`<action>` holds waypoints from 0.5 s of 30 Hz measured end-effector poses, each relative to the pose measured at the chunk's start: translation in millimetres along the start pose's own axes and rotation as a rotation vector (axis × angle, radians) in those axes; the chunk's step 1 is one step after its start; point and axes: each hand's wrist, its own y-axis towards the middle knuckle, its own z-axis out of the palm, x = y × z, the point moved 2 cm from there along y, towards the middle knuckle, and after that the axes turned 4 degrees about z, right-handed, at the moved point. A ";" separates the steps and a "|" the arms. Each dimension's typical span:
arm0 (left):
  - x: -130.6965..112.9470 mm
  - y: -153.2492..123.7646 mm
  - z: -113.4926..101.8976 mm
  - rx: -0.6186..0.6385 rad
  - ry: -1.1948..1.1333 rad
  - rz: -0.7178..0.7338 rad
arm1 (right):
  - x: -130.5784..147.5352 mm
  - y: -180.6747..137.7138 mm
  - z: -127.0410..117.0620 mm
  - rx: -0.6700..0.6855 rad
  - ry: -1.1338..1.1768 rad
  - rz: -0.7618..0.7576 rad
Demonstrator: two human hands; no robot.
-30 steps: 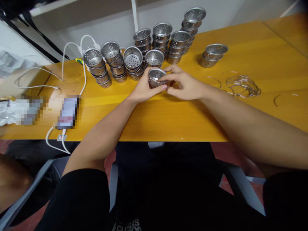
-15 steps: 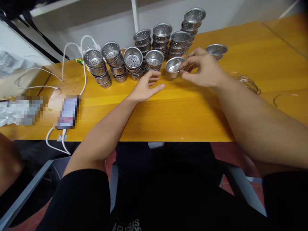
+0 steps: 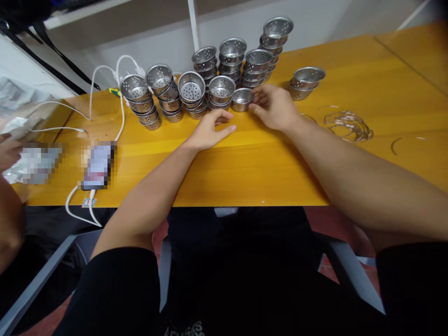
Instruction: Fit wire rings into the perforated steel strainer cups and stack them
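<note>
The small perforated round steel cup (image 3: 241, 99) stands upright on the yellow wooden tabletop (image 3: 245, 172), touching the curled fingers of the right hand (image 3: 276, 109) on their left side; a firm grip cannot be confirmed. The left hand (image 3: 209, 131) lies flat nearby, fingers spread, empty.

cup stacks (image 3: 191, 88) crowd behind, near tabletop (image 3: 245, 172) open

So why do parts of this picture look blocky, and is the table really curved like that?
Head view: two patches at left are pixelated, one over the phone, one beside it; the table edge bows, a wide-lens distortion; the metal cups throw bright glints; the left hand and right hand look sharp; the lap below is near black.
</note>
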 end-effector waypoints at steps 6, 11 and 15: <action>1.1 -0.2 0.5 0.012 0.012 -0.003 | 12.0 -0.3 4.7 0.004 -0.087 0.114; -0.7 -1.0 -0.2 0.036 0.031 0.003 | 32.6 -0.3 -4.0 -0.070 -0.313 0.204; -1.3 -1.5 -0.8 0.040 0.014 0.010 | 68.3 -3.3 -20.9 -0.193 -0.596 0.247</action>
